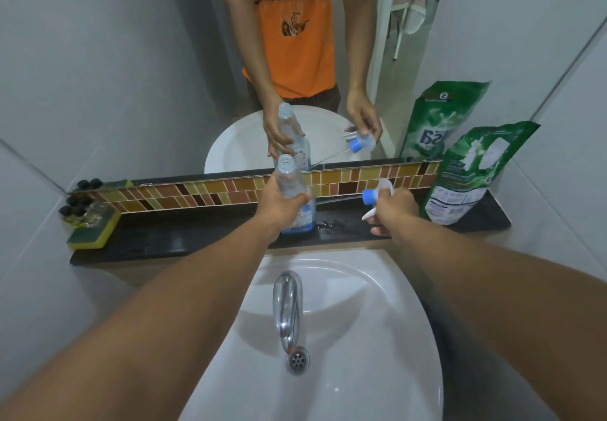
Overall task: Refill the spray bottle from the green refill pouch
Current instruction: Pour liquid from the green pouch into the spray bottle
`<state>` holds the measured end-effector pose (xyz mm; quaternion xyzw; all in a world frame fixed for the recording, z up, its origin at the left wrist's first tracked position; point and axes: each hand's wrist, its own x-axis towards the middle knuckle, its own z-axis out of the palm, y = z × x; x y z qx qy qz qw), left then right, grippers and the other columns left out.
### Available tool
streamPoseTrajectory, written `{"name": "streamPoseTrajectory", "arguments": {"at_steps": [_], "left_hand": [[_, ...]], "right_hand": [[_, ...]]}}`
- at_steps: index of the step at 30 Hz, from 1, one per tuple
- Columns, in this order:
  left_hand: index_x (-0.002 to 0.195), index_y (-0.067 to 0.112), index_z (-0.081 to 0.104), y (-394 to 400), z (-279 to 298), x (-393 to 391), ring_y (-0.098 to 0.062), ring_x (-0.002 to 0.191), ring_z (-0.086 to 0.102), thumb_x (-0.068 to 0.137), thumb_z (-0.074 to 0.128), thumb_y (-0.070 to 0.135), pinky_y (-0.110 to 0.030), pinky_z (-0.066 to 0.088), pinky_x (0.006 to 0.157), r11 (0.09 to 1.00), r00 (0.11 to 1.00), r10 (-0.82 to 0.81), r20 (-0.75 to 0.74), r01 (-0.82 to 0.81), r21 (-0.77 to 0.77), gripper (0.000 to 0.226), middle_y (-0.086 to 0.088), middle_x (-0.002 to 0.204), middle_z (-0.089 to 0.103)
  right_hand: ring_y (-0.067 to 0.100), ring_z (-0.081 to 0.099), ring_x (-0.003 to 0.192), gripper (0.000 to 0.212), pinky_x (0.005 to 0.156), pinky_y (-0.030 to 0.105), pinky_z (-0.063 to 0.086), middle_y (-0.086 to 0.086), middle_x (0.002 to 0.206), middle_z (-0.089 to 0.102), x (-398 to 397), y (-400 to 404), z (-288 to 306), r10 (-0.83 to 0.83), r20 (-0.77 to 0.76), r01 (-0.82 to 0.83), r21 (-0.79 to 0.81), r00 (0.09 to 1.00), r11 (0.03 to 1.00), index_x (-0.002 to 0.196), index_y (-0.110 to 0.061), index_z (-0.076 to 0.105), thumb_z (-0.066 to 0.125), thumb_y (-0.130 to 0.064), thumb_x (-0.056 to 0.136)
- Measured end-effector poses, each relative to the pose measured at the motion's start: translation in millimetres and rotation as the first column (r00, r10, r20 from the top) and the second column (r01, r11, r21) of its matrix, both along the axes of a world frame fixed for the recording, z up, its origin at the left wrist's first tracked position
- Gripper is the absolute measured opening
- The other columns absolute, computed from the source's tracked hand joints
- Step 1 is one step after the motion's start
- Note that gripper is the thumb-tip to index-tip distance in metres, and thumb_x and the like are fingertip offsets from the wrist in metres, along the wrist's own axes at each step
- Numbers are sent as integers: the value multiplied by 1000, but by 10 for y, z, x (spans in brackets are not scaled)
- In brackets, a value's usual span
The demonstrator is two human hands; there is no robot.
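A clear spray bottle (288, 177) with an open neck stands on the black shelf (184, 240); a little blue liquid shows at its bottom. My left hand (282, 205) grips it around the middle. My right hand (392, 212) holds the removed spray head (377, 192), white with a blue collar, to the right of the bottle, its thin dip tube trailing left toward the bottle. The green refill pouch (473, 174) leans against the wall at the shelf's right end, untouched.
A yellow-green sponge (95, 225) and small black caps (74, 208) sit at the shelf's left end. Water drops lie on the shelf by the bottle. Below are the white sink (377, 305) and chrome tap (288, 305). A mirror behind reflects everything.
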<state>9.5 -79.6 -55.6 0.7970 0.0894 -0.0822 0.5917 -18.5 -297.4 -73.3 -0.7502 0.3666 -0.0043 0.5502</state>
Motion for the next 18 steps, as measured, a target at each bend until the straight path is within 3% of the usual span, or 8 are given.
{"name": "streamPoseTrajectory", "arguments": {"at_steps": [5,10,12,14,18], "left_hand": [[142,31,45,10,-9,7,-21,122,56,82,81,22,-51,47,102,1000,1000,-9,5,8,11,70,5,133,60],[142,31,44,45,-17,18,-18,121,54,83,80,22,-48,47,102,999,1000,-27,-5,27,17,70,6,132,58],[142,33,43,72,-11,16,-16,119,53,84,80,24,-48,47,100,998,999,-53,-7,53,29,70,8,132,57],[142,34,44,107,-8,18,-18,121,53,84,79,26,-49,48,99,996,997,-79,-14,80,46,68,8,134,57],[140,29,47,179,-3,39,-21,125,55,83,79,26,-51,50,100,987,991,-133,-29,135,87,65,5,135,60]], "right_hand": [[25,71,67,39,47,35,59,14,96,71,5,-3,-284,105,-138,-115,-69,985,991,124,-10,54,57,-40,99],[21,64,68,47,54,31,52,10,111,64,46,3,-461,246,-240,-306,-255,939,917,132,-10,54,66,-35,95],[24,65,82,49,70,36,57,11,116,63,61,4,-511,279,-254,-350,-305,926,885,135,-10,53,67,-34,95],[29,66,93,49,81,42,60,10,116,62,58,-4,-537,288,-270,-371,-340,919,864,135,-12,52,66,-36,94],[27,66,88,49,77,44,62,7,106,60,42,-21,-571,293,-311,-403,-394,904,826,133,-16,52,66,-42,94]]}}
